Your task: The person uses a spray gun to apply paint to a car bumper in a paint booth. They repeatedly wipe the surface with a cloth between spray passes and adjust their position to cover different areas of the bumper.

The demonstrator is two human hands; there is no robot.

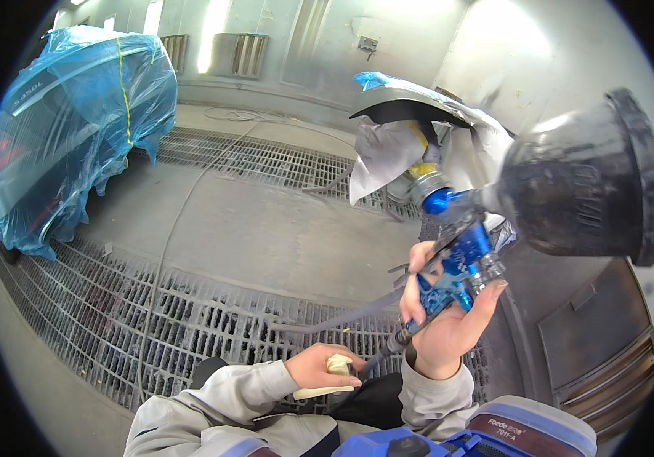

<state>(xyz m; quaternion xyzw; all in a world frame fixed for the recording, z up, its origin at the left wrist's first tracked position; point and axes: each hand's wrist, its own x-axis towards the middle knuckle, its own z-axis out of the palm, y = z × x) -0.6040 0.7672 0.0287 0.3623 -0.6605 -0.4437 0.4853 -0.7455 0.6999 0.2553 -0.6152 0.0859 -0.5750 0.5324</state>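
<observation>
My right hand (456,324) is wrapped round the handle of a blue and silver spray gun (468,247), raised on the right. The gun's dark, smoky paint cup (571,183) leans out to the right, and its nozzle points up and away from me. An air hose (383,355) joins the foot of the handle and runs down past my left hand (319,367). That hand is closed on a crumpled cream cloth (338,364), low in front of my body. Whether its fingertips also touch the hose, I cannot tell.
A car body under blue plastic film (91,114) stands at the left. Behind the gun, a part draped in white masking paper (380,152) rests on a support. Metal floor grating (213,327) and a thin hose (167,251) cross the floor. Respirator filters (529,426) edge the bottom.
</observation>
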